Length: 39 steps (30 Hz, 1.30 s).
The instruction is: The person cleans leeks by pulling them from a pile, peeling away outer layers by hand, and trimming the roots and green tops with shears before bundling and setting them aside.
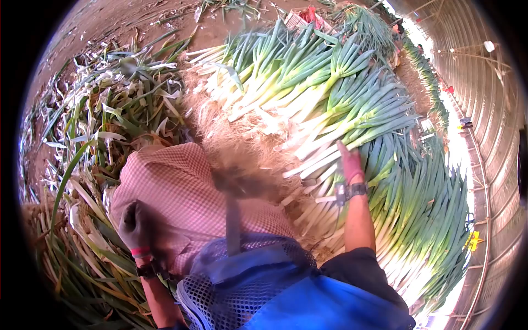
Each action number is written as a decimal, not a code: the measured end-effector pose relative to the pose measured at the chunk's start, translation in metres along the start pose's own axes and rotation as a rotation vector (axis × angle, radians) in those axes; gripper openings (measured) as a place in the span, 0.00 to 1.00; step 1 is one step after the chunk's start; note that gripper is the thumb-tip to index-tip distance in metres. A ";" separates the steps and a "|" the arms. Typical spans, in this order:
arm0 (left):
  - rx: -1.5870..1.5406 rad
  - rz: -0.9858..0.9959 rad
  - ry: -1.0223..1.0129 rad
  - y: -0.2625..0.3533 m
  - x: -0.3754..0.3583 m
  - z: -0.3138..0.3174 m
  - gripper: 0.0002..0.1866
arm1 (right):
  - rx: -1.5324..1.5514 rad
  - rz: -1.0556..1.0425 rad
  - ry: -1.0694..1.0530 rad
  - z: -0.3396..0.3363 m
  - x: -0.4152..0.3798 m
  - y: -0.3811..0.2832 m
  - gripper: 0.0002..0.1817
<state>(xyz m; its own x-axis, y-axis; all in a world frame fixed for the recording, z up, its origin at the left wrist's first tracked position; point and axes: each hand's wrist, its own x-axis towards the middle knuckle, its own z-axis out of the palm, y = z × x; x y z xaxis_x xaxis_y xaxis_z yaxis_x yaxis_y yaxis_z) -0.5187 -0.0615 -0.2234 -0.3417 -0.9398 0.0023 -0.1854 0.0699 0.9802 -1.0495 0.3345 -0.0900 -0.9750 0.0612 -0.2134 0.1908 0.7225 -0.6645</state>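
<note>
Two hands are counted, a left hand [135,226] and a right hand [351,163], with one strap [358,188] worn on each wrist. One crate [296,21] is seen near the ground's [129,23] far edge. The overlapping green onions [379,124] cannot be counted.

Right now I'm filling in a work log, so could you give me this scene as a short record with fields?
Left hand: gloved, fingers curled, by the checked cloth; whether it holds anything is unclear
Right hand: gloved, at the onions; firmness of grip unclear
Onions: laid side by side in a long curved row, white ends toward the person, green tops outward
Leaves: heaped loosely on the person's left
Wrists: dark band on each
Cloth: draped in front of the person, between leaves and onions
</note>
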 end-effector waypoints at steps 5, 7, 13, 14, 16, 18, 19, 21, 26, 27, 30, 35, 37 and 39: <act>0.083 0.000 0.051 -0.011 0.002 -0.003 0.16 | -0.526 -0.195 0.421 -0.047 0.093 -0.032 0.64; 0.099 -0.017 0.071 -0.011 -0.001 -0.006 0.16 | -0.560 -0.121 0.356 -0.047 0.130 -0.043 0.61; 0.071 -0.129 0.114 0.010 -0.008 -0.008 0.16 | -0.619 -0.065 0.562 0.026 0.182 -0.027 0.54; 0.040 -0.181 0.091 0.013 -0.005 -0.009 0.14 | -0.641 -0.052 0.580 0.033 0.191 -0.025 0.53; 0.064 -0.229 0.111 0.025 0.000 -0.006 0.14 | -0.645 -0.040 0.543 0.036 0.210 -0.019 0.53; 0.021 -0.300 0.143 0.032 0.006 -0.004 0.14 | -0.622 -0.053 0.522 0.038 0.231 -0.016 0.50; 0.028 -0.295 0.144 0.032 0.010 -0.001 0.14 | -0.616 -0.049 0.517 0.037 0.243 -0.014 0.50; 0.074 -0.391 0.158 0.039 0.016 0.006 0.13 | -0.578 -0.028 0.375 0.029 0.266 -0.009 0.48; 0.069 -0.375 0.115 0.044 0.019 0.008 0.14 | -0.500 -0.041 0.283 0.009 0.294 -0.002 0.46; 0.057 -0.370 0.085 0.043 0.013 0.004 0.15 | -0.500 -0.055 0.282 0.009 0.291 -0.001 0.46; 0.044 -0.367 0.091 0.048 -0.005 -0.011 0.15 | -0.508 -0.066 0.293 0.010 0.283 -0.003 0.46; 0.030 -0.345 0.249 0.112 -0.039 -0.006 0.20 | -1.374 -0.708 -0.057 -0.009 0.426 0.085 0.29; 0.026 -0.382 0.314 0.089 -0.054 -0.038 0.15 | -1.322 -0.687 -0.102 -0.025 0.408 0.052 0.28; 0.016 -0.336 0.408 0.091 -0.076 -0.045 0.14 | -1.088 -0.592 0.049 -0.028 0.378 0.012 0.26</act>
<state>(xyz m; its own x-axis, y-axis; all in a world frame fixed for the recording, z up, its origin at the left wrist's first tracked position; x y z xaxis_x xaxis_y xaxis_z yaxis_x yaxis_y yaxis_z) -0.4678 0.0007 -0.1254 0.1249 -0.9647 -0.2317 -0.2385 -0.2558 0.9368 -1.4189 0.3859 -0.1584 -0.8869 -0.4601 -0.0403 -0.4505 0.8425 0.2953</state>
